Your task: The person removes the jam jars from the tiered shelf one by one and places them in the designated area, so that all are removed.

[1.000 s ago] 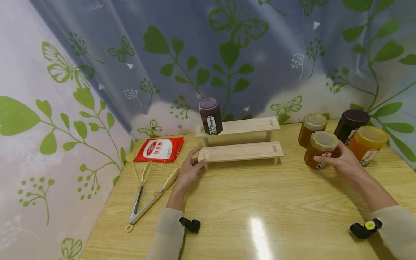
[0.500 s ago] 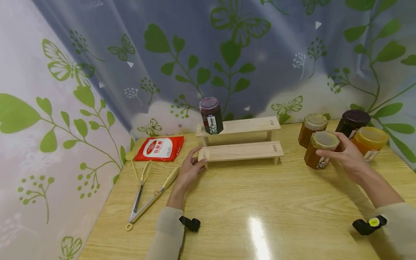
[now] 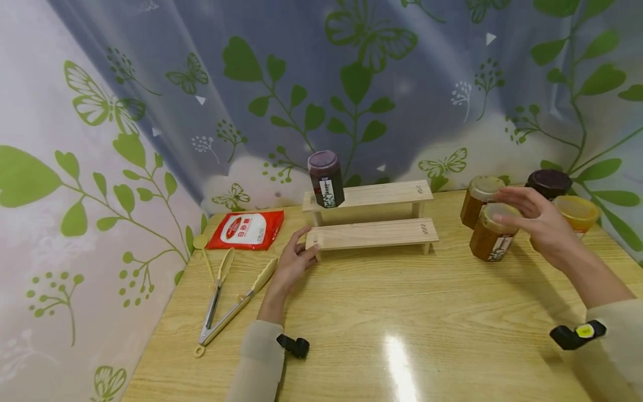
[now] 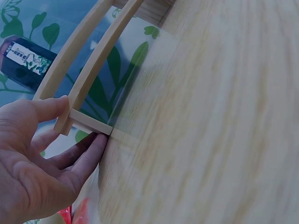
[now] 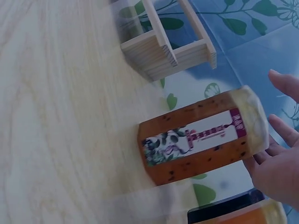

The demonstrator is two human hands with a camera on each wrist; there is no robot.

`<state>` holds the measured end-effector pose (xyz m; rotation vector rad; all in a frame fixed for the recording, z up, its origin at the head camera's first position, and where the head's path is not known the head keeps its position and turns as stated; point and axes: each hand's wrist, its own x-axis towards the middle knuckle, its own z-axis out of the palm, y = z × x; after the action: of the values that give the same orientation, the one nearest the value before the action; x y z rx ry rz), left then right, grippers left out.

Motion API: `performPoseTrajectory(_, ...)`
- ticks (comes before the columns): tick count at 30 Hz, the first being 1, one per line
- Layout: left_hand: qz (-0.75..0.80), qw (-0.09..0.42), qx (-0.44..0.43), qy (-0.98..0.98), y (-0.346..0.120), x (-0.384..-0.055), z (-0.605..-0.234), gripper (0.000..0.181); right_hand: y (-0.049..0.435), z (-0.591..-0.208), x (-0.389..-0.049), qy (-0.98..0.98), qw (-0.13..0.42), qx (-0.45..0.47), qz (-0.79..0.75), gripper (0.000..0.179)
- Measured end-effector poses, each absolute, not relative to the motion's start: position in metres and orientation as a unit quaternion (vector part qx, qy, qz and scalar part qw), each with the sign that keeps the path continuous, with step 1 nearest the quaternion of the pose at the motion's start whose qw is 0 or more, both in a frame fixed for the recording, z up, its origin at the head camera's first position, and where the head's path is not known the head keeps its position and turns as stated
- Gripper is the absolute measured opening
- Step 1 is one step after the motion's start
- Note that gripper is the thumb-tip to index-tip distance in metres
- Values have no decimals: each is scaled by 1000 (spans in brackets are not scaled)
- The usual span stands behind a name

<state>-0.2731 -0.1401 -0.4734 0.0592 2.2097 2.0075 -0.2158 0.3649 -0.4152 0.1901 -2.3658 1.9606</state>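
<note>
My left hand (image 3: 295,257) grips the left end of a two-step wooden rack (image 3: 372,234). In the left wrist view, its thumb lies at the board's end and its fingertips (image 4: 99,142) at the foot of the leg. A dark purple jam jar (image 3: 327,181) stands on the upper step, at the left. My right hand (image 3: 545,226) is spread over the lid of a brown jar (image 3: 492,237) with a pale lid. In the right wrist view, the thumb (image 5: 285,84) stands away from this jar's lid, and the fingers are partly hidden behind it. The jar's label faces that camera.
Behind the brown jar stands a similar jar (image 3: 474,206). A dark jar (image 3: 548,181) and an orange jar (image 3: 577,215) stand to the right, partly hidden by the hand. At left lie a red-and-white packet (image 3: 246,230), tongs (image 3: 223,324) and a thin yellow stick (image 3: 207,262).
The brown jar has turned in place, so more of its label shows. My right hand has loosened from its side and risen over the lid. The left hand stays put.
</note>
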Motion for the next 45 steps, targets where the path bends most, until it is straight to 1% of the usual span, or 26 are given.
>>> performPoseTrajectory(5, 670, 79, 18, 738, -141, -273, -474, 62, 361, -406, -218, -774, 51, 69, 628, 55)
performPoseTrajectory(14, 668, 76, 26, 740, -141, -273, -474, 62, 348, -391, -225, -741, 67, 88, 662, 51)
performPoseTrajectory(21, 665, 75, 28, 742, -142, -273, -474, 63, 327, -385, -231, -752, 53, 98, 650, 52)
performPoseTrajectory(26, 664, 71, 30, 743, -141, -274, -474, 62, 309, -384, -238, -758, 43, 102, 643, 49)
performPoseTrajectory(31, 665, 74, 24, 743, -140, -273, -474, 62, 288, -384, -246, -749, 40, 129, 649, 48)
performPoseTrajectory(38, 667, 78, 24, 740, -138, -274, -476, 64, 257, -377, -256, -731, 26, 137, 669, 48)
performPoseTrajectory(41, 668, 78, 26, 740, -138, -274, -476, 64, 245, -375, -262, -715, 28, 153, 682, 46)
performPoseTrajectory(45, 669, 75, 23, 740, -141, -274, -474, 64, 229, -372, -270, -706, 17, 166, 689, 46)
